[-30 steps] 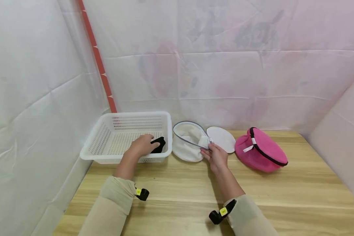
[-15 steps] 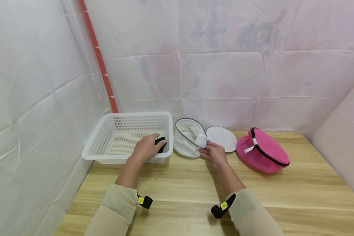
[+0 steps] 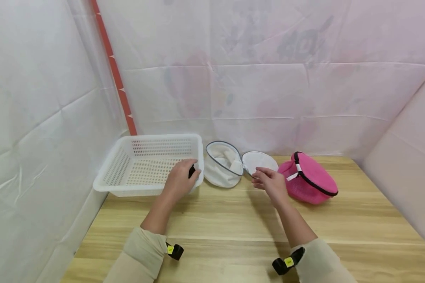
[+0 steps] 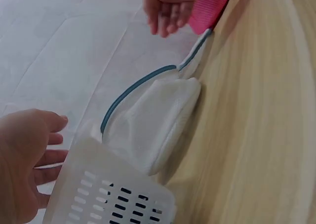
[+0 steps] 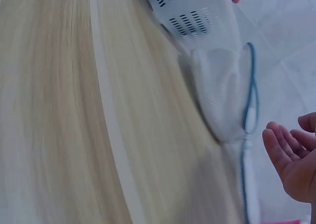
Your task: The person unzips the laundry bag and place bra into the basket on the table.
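My left hand (image 3: 180,179) hovers at the right end of a white plastic basket (image 3: 106,188), fingers loosely extended. A black item (image 3: 191,171), its kind unclear, shows past the thumb; dark cloth shows through the basket's slots in the left wrist view. Just right of the basket stands a white mesh laundry bag (image 3: 219,177) with a blue-edged mouth, unzipped. Its round lid (image 3: 263,160) is folded back to the right. My right hand (image 3: 274,184) is raised in front of the lid, fingers relaxed, apart from the bag and holding nothing.
A pink mesh laundry bag (image 3: 309,179) with a black zip stands right of the white lid. Everything rests on a wooden table (image 3: 226,228). White sheeting (image 3: 255,90) rises behind and at both sides.
My right hand has let go of the white bag's edge and moved right. My left hand has shifted rightward toward the basket's right end, covering more of the black item.
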Motion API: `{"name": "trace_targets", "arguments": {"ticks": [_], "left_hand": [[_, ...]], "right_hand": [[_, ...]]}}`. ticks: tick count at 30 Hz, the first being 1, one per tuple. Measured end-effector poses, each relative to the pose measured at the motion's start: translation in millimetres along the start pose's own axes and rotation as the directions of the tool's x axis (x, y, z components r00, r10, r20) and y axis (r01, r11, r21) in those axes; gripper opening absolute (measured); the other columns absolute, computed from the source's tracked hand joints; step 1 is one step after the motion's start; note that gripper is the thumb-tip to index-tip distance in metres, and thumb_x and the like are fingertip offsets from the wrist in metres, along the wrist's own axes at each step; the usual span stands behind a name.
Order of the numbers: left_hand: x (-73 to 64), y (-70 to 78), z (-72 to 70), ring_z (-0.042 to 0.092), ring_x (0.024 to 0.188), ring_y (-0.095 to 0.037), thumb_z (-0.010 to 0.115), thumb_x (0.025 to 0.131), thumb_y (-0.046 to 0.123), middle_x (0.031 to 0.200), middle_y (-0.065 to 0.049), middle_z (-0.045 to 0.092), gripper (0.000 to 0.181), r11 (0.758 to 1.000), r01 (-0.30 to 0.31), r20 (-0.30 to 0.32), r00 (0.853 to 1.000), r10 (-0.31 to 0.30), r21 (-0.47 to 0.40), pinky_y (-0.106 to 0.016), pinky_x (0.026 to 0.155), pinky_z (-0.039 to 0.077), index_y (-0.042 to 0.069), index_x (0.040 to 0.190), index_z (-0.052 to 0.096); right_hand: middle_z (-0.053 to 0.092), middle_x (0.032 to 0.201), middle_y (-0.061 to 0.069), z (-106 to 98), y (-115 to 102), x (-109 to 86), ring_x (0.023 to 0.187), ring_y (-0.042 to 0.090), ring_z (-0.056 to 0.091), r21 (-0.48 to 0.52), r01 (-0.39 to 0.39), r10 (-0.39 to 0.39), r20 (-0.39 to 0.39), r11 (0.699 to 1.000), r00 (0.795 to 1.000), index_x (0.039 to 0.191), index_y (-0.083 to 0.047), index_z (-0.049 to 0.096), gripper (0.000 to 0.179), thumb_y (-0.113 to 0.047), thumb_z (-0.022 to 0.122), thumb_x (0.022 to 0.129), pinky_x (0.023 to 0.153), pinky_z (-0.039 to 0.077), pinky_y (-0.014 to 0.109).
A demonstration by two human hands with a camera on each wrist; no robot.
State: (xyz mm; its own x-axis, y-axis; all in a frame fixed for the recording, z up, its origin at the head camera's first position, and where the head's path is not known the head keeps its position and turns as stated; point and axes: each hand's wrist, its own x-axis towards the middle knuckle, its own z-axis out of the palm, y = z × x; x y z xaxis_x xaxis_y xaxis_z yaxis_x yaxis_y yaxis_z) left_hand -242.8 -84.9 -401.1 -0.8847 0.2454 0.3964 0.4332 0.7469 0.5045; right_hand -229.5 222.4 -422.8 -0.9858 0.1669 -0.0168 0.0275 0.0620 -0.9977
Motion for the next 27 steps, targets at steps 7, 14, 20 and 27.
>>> {"name": "trace_targets", "arguments": {"ticks": [7,14,20,27], "left_hand": [[-10.0,15.8,14.9,0.055,0.125,-0.03,0.065,0.095,0.022,0.131,-0.013,0.061,0.035,0.982,-0.181,-0.024,0.983,0.183,0.057,-0.043,0.108,0.044,0.004,0.124,0.064],[-18.8,28.7,30.8,0.059,0.117,-0.031,0.071,0.089,0.015,0.123,-0.014,0.065,0.031,0.954,-0.297,-0.037,0.954,0.299,0.052,-0.045,0.104,0.046,0.004,0.118,0.068],[-27.4,41.2,43.7,0.058,0.119,-0.027,0.069,0.09,0.021,0.122,-0.009,0.065,0.029,0.94,-0.324,0.009,0.946,0.325,0.11,-0.066,0.107,0.035,0.009,0.117,0.069],[-34.8,56.6,51.0,0.054,0.125,-0.023,0.066,0.094,0.026,0.127,-0.006,0.063,0.03,0.939,-0.328,0.06,0.944,0.323,0.107,-0.061,0.114,0.03,0.012,0.121,0.067]], "right_hand": [[0.072,0.087,0.005,-43,-14,-17.4,0.073,0.002,0.066,-0.293,0.266,-0.309,-0.112,0.919,0.945,0.116,0.004,0.068,0.03,-0.017,0.062,0.097,0.064,0.057,0.018],[0.069,0.104,0.021,-87,-13,-19.5,0.092,0.027,0.063,-0.671,0.367,-0.598,-0.142,0.644,0.789,0.112,0.003,0.07,0.027,-0.01,0.07,0.089,0.079,0.05,0.025],[0.057,0.119,0.03,-116,-4,-18.4,0.104,0.052,0.046,-0.803,0.369,-0.637,-0.017,0.468,0.771,0.12,0.007,0.063,0.051,-0.005,0.081,0.074,0.085,0.037,0.061],[0.06,0.108,0.026,-127,10,-16.4,0.095,0.05,0.051,-0.85,0.39,-0.708,0.029,0.354,0.706,0.112,0.009,0.067,0.042,0.003,0.077,0.072,0.083,0.041,0.061]]}}
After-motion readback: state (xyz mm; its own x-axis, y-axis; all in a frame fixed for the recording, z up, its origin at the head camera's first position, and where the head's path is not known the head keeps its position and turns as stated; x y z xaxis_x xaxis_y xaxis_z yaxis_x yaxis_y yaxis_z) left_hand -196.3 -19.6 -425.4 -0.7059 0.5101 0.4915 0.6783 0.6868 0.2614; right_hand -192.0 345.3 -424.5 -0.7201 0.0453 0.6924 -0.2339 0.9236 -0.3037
